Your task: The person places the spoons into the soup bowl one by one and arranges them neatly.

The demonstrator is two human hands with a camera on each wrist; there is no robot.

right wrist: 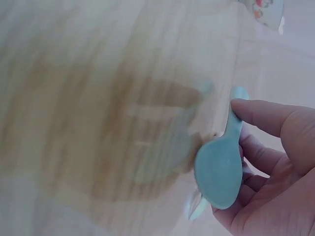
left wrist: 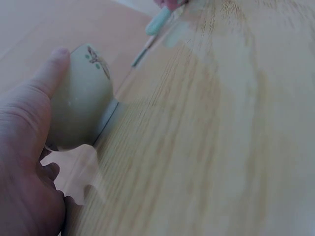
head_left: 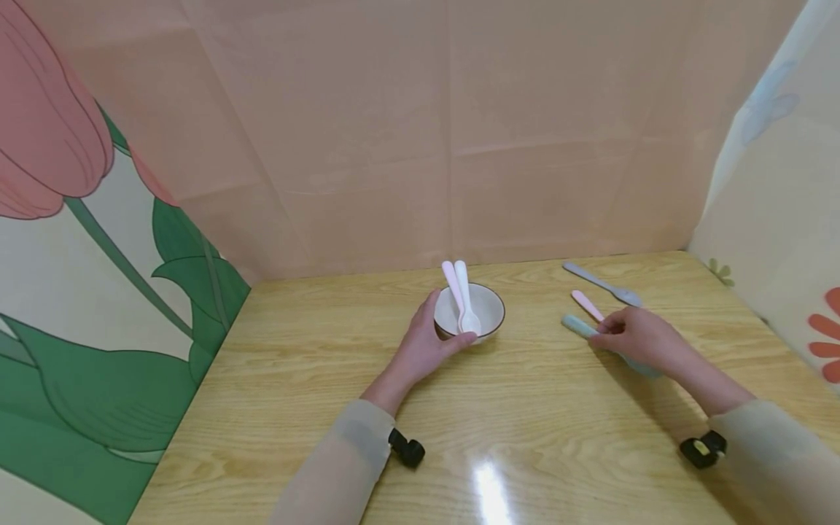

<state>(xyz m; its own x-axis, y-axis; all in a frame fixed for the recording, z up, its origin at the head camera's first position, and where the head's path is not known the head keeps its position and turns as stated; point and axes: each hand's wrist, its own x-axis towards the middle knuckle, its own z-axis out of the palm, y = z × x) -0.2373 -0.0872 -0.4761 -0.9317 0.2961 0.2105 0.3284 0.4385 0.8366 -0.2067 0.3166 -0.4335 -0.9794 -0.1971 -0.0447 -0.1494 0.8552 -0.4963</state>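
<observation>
**Both hands down on the bench**

Left hand [head_left: 429, 343] cups the bowl [head_left: 485, 306] at its 9 o'clock side, grip wrapped round its wall. Right hand [head_left: 639, 337], at the bowl's 3 o'clock, pinches the teal spoon [right wrist: 219, 177] low over the bench [head_left: 525, 423].

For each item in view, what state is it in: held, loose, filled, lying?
Bowl: upright on the table, held at its side by the left hand, two spoons inside.
White spoon: in the bowl, handle leaning on the far rim.
Pink spoon in the bowl: leaning beside the white one.
Light blue spoon: gripped by the right hand.
Pink spoon on the table: lying loose.
Grey spoon: lying loose.
</observation>
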